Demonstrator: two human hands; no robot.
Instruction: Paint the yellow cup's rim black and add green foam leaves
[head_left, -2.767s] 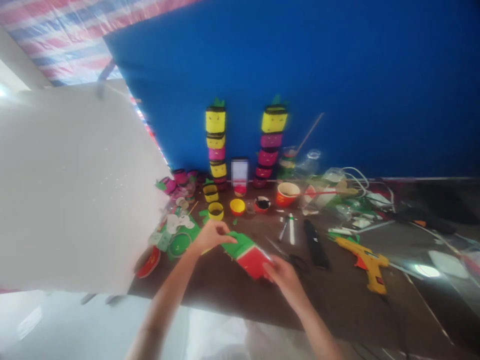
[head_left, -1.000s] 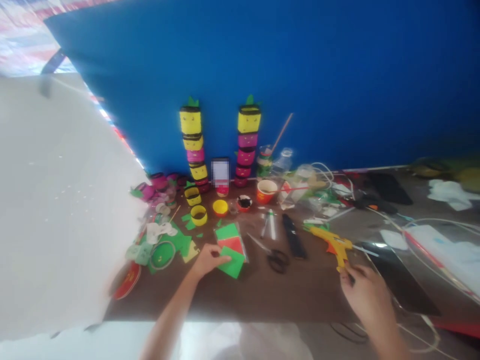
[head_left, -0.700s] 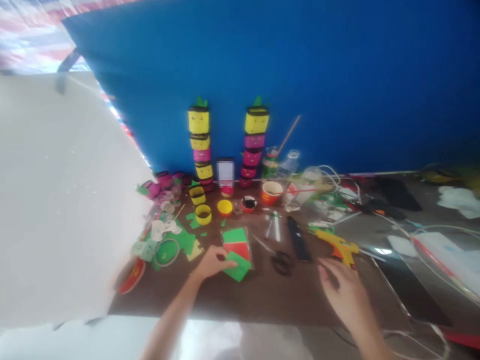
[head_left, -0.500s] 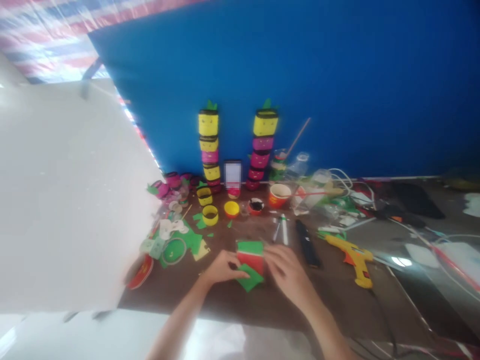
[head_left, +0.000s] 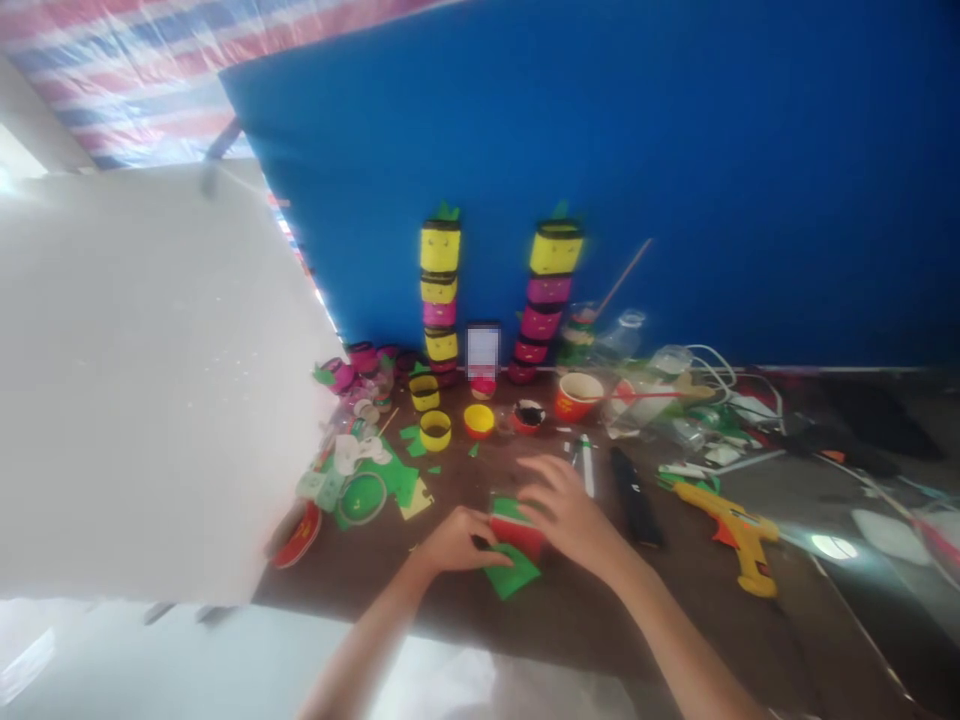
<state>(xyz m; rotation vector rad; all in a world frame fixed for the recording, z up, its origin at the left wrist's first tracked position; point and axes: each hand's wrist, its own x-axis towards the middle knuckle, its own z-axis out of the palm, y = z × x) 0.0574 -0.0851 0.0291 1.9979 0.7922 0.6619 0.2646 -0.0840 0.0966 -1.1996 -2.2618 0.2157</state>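
In the head view, the left hand (head_left: pixel 459 540) is low over the middle of the bench (head_left: pixel 566 628), its thumb and fingers pinching one corner of a green square (head_left: pixel 516 577), which lies slanted across the near part of a red sheet (head_left: pixel 531 542) with a green strip (head_left: pixel 507 509) along its far edge. The right hand (head_left: pixel 566 515) reaches over the right side of that sheet with its fingers spread, and it is hard to tell whether they touch it. To the left of the hands are a yellow scrap (head_left: pixel 417 501), green scraps (head_left: pixel 405 484) and a red lid (head_left: pixel 298 538) close to the bench's left edge. Beyond the hands stand a yellow ring (head_left: pixel 436 441), a small yellow cup (head_left: pixel 478 427) with a red base, a red cup (head_left: pixel 529 425) with something black in it, and a larger paper cup (head_left: pixel 574 408). To the right lie a white pen (head_left: pixel 587 466), a long black case (head_left: pixel 634 498) and a yellow glue gun (head_left: pixel 742 528). At the back, two tall stacks, a left one (head_left: pixel 440 248) and a right one (head_left: pixel 556 253), rise in front of a blue board (head_left: pixel 600 130)
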